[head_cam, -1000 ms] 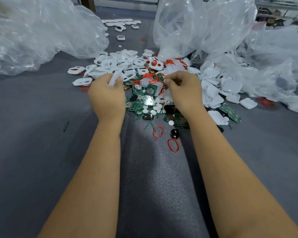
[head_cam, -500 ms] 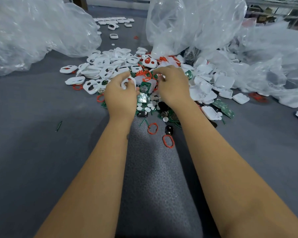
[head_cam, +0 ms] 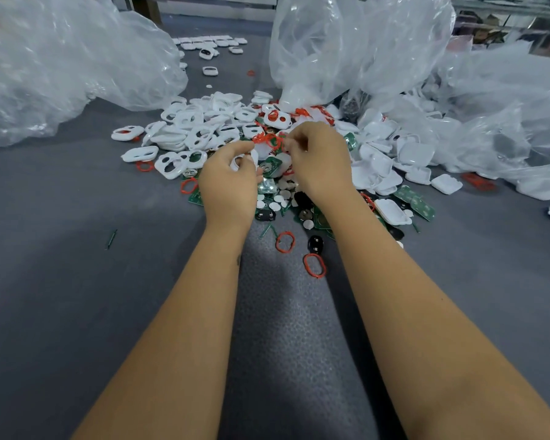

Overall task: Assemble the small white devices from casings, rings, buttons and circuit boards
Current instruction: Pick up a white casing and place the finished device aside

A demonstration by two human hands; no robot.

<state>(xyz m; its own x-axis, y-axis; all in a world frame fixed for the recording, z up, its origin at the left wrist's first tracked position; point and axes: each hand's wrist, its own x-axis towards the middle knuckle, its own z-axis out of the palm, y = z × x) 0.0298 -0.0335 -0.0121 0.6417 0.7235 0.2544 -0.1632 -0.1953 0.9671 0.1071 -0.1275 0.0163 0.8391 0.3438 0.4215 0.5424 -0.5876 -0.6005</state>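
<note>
White plastic shows between the curled fingers of the left hand [head_cam: 228, 182]: a white casing [head_cam: 239, 160] with an oval hole, gripped above the middle of the parts pile, most of it hidden behind the knuckles. Just beside it, the right hand [head_cam: 319, 160] has its fingers bent together, pinching a red ring [head_cam: 271, 140] at their tips; how much of the ring it holds is hard to make out, since the fingertips cover it. Both hands are seen from the back, forearms reaching forward side by side, wrists nearly level.

Under the hands lie green circuit boards [head_cam: 415, 201], small white round buttons [head_cam: 278, 198] and black parts, partly covered by the wrists. Loose red rings [head_cam: 314, 265] rest on the grey mat [head_cam: 61, 281] nearer the person. Open-fronted white casings [head_cam: 185, 134] heap to the left, closed white shells [head_cam: 388, 163] to the right. Clear plastic bags [head_cam: 61, 65] rise behind, cut off by the frame edges.
</note>
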